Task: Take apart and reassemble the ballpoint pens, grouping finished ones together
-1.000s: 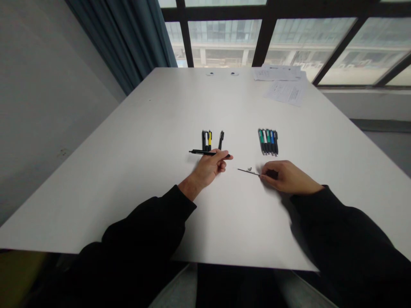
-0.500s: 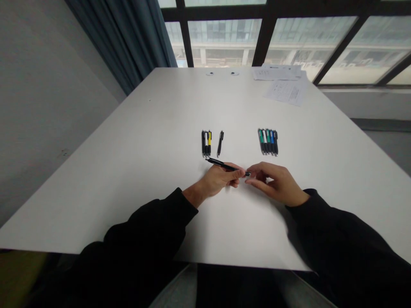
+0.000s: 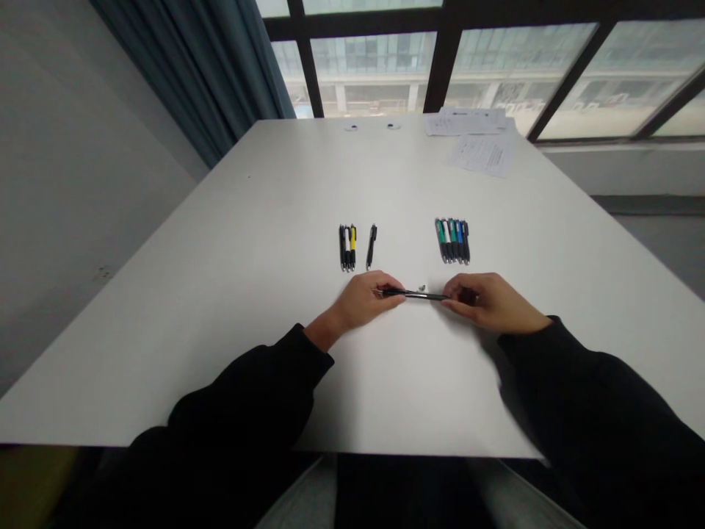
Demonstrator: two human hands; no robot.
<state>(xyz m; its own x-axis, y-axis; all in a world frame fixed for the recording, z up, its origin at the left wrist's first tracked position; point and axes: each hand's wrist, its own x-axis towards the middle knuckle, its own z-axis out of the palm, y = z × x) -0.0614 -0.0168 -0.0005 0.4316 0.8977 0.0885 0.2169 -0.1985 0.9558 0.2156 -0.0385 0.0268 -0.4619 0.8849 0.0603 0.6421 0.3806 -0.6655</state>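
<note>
Hold the black pen (image 3: 430, 297) straight and level, pinched at nine o'clock in the left hand (image 3: 364, 300) and, apparently, at three in the right hand (image 3: 487, 301).

Both hands (image 3: 364, 300) (image 3: 492, 301) grip a black pen (image 3: 432, 297) over the white table (image 3: 264, 250).

Pens, papers and small pieces are carried by a broad white desk (image 3: 247, 294), its surface lightly shaded. Toward its middle, three pens (image 3: 347, 248) in black, white and yellow are laid close side by side, and a single black pen (image 3: 371, 247) is set just to their right. Farther right, a tight row of green, white, blue and black pens (image 3: 452, 242) is lined up. Nearer the front edge, a tiny silvery piece (image 3: 422, 288) is left. By the far edge, two small oval pieces (image 3: 351, 128) are spaced apart, and printed papers (image 3: 480, 153) are spread, partly overlapped.
</note>
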